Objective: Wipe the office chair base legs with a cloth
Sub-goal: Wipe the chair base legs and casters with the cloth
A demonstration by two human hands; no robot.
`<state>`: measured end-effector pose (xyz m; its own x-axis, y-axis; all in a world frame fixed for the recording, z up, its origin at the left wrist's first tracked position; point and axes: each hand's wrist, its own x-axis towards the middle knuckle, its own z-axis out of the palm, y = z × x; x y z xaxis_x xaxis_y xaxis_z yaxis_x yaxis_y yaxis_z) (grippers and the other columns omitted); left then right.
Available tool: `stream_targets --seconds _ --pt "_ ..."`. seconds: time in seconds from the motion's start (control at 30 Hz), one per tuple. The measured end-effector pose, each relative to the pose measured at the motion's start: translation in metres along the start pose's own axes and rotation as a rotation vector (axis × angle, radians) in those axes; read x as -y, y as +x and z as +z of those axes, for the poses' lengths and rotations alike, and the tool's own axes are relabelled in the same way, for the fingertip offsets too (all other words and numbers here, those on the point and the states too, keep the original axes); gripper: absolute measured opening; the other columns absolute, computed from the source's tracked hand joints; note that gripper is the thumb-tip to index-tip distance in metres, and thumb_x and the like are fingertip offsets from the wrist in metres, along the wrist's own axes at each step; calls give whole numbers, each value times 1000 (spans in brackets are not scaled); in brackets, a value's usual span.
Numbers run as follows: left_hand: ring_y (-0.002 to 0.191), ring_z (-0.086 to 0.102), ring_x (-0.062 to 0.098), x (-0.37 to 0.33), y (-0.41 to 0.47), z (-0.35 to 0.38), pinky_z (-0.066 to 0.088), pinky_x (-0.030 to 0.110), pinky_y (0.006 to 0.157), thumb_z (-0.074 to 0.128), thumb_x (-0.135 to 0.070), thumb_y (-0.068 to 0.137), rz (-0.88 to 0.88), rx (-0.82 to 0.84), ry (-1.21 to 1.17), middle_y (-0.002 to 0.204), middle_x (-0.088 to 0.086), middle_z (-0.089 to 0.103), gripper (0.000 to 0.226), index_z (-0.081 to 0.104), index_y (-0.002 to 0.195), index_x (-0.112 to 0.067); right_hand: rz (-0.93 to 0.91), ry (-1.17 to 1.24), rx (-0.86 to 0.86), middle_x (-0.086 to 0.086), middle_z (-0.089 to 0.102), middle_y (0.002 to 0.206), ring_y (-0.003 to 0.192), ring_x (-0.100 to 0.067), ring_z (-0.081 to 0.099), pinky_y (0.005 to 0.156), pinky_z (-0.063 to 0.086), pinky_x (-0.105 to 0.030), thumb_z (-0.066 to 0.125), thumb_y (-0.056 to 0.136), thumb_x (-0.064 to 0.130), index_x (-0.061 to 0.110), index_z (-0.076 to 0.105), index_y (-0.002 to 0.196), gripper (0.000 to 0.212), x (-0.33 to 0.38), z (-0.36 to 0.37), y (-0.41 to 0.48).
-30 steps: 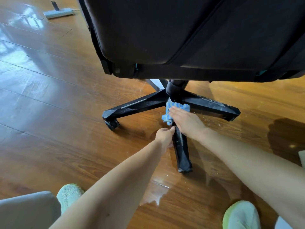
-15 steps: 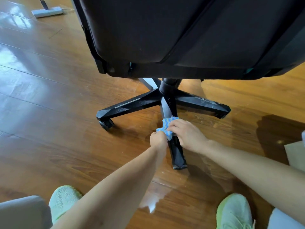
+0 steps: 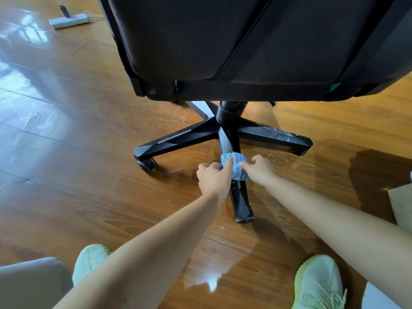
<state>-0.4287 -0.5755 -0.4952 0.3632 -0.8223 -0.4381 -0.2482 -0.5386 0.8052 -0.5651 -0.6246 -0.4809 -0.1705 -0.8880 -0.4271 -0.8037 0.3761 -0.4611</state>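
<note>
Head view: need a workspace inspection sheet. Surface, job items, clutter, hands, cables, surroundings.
Surface: glossy brown wooden floor, pale specks near the base.
Job's things: blue-and-white striped cloth draped over the near black chair base leg; far-right black base leg shows pale grime.
Clutter: flat grey mop head; brown cardboard piece at the edge.
Hands: left hand and right hand both grip the cloth.
Cables: thin pale cord by the mop head, type unclear.
Surroundings: black office chair seat above; pale green shoes.
</note>
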Motion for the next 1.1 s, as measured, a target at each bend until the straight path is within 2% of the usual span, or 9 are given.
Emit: stream_targets --seconds 0.1,0.23,0.37,0.47,0.57,0.7,0.77,0.87,1.1 --pt "125 40 15 0 1 -5 46 37 104 63 -51 95 164 2 192 127 -8 46 44 72 127 -21 128 309 98 -6 58 93 85 -26 58 76 45 -37 65 94 44 10 62 96 34 -6 3 -3" --pt "122 45 15 -17 6 -13 43 33 99 63 -37 102 389 -56 150 123 -6 60 29 77 117 -16 91 494 -23 -1 69 89 88 -22 62 81 51 -35 75 90 25 9 74 93 15 0 -11 -9" --pt "78 54 18 -44 8 -25 46 42 68 56 -32 103 311 40 -271 86 13 65 31 67 103 -3 10 628 -122 2 73 90 87 -16 66 65 44 -28 76 87 33 16 72 84 18 19 -31 -13" --pt "81 62 18 -58 9 -33 59 54 75 55 -34 106 269 108 -319 99 17 72 23 64 116 -16 -18 712 -100 -1 70 96 87 -14 64 67 45 -27 77 86 41 12 63 88 33 25 -44 -13" --pt "90 69 17 -68 11 -36 59 44 79 59 -38 103 270 65 -216 95 -4 69 20 55 118 -26 -206 569 -232 4 59 104 95 -12 59 78 45 -24 74 87 45 18 60 99 33 25 -54 -18" --pt "92 69 17 -75 15 -45 59 41 81 69 -37 96 224 127 -220 104 3 68 30 52 119 -28 -586 245 -164 14 61 113 110 3 55 93 43 -17 76 86 49 32 72 106 27 28 -53 -25" --pt "101 70 22 -78 18 -51 61 42 87 69 -27 94 165 253 -328 116 4 68 37 54 128 -32 -564 245 -45 18 65 117 110 3 59 93 47 -21 79 83 49 34 70 119 40 29 -50 -28" --pt "85 69 21 -83 20 -63 57 32 74 67 -9 89 141 425 -343 108 12 71 57 55 138 -34 -548 279 -28 16 70 117 108 -2 64 93 52 -27 84 80 44 32 67 127 52 27 -52 -27" --pt "98 66 34 -82 25 -80 52 48 98 79 2 84 246 586 -154 104 20 64 66 59 139 -27 -566 225 67 15 77 89 85 -1 73 80 59 -34 77 90 25 33 78 105 17 29 -71 -23"
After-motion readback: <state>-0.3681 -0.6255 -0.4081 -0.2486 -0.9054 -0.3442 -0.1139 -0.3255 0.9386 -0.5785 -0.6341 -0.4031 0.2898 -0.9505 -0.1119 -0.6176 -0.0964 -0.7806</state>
